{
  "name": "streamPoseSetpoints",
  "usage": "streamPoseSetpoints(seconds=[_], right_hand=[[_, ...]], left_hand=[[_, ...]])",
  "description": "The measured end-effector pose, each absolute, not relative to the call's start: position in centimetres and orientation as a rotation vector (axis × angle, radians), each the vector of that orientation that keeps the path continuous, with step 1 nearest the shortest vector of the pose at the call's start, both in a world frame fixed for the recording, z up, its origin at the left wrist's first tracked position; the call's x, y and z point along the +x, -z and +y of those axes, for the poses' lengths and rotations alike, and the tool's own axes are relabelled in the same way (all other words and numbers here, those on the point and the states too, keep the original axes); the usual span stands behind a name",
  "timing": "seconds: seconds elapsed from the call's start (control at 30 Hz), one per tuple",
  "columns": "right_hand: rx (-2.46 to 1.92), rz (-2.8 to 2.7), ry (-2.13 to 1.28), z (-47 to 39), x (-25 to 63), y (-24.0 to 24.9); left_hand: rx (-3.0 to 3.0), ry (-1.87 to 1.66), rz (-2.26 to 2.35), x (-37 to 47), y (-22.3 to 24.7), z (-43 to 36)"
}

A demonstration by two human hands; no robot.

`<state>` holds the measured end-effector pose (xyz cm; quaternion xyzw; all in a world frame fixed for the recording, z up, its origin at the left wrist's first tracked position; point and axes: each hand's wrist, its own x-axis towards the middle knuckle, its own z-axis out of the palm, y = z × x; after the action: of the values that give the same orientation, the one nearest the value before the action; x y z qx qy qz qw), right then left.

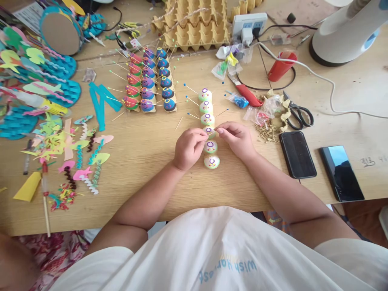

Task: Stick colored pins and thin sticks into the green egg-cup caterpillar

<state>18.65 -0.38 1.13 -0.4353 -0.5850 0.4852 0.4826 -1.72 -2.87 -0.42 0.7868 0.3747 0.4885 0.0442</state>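
A single column of white painted domes [211, 161] runs up the middle of the table. Each dome has a purple ring and small colored dots. My left hand [190, 148] is closed in a pinch at the left side of the fourth dome from the top [209, 130]. From the right, my right hand [238, 139] pinches close to the same dome, its fingertips nearly meeting the left ones. Whatever is between the fingers is too small to make out. Blue-tipped sticks [191, 88] poke out of the upper three domes, some on the right too.
Red, purple and blue domes with sticks [147, 83] stand in rows behind. Egg trays [197, 34], a power strip [250, 24] and a red cup [281, 66] are farther back. Scissors [298, 113] and two phones [297, 155] lie right; paper fish [83, 173] lie left, near another person's arm.
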Motion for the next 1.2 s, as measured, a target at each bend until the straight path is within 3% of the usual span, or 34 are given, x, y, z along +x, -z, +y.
streamPoseSetpoints(seconds=[0.33, 1.2], right_hand=[[-0.972, -1.286, -1.402, -0.41, 18.50, -0.97], [-0.968, -1.290, -1.427, -0.42, 18.66, -0.86]], left_hand=[[2.333, -1.524, 1.190, -1.59, 0.07, -2.86], [2.169, -1.481, 1.231, -1.43, 0.59, -3.06]])
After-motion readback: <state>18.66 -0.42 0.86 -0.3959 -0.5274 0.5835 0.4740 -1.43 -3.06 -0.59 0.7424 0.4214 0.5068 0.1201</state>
